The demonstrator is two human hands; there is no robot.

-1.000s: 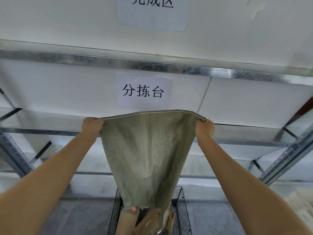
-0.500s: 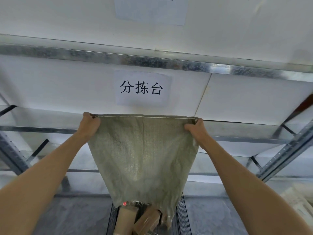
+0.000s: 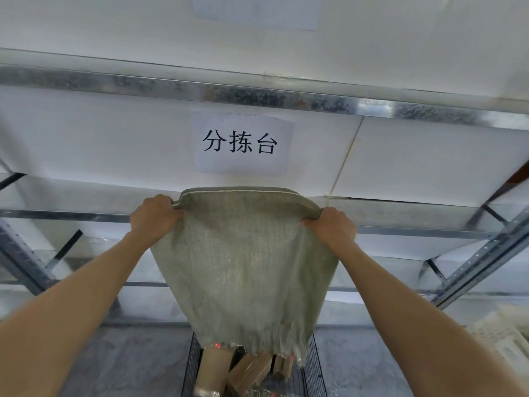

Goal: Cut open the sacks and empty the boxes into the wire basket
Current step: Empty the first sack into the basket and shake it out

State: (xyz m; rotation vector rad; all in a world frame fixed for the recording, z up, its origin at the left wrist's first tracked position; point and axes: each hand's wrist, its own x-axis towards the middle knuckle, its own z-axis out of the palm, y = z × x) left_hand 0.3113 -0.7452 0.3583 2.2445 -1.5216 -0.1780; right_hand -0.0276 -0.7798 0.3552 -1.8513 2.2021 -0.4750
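Holding: I have the grey-green woven sack (image 3: 246,262) upside down by its stitched seam, with both bare arms stretched out in front of me.
Left hand: my left hand (image 3: 154,217) is clenched round the seam's left corner, fingers curled into the cloth and knuckles towards me.
Right hand: my right hand (image 3: 333,227) grips the seam's right corner the same way, with the fabric bunched inside my fist.
Sack: it hangs between my forearms, wide at the seam and narrower below. Its frayed, cut mouth points down over the basket.
Boxes: brown cardboard boxes (image 3: 213,368) lie tilted in the basket right under the ragged mouth, some with shiny tape on them. I cannot tell whether the loose threads touch them.
Wire basket: the black wire basket (image 3: 314,368) stands on the grey floor (image 3: 128,362) directly beneath the sack. Only its upper part shows at the bottom edge.
Rack: a galvanised metal rack (image 3: 257,96) with white boards fills the view behind the sack.
Sign: a white paper sign (image 3: 242,143) with three black characters sits on the board just above the seam.
Lower right: something pale and woven (image 3: 503,339) lies on the floor, too blurred to name.
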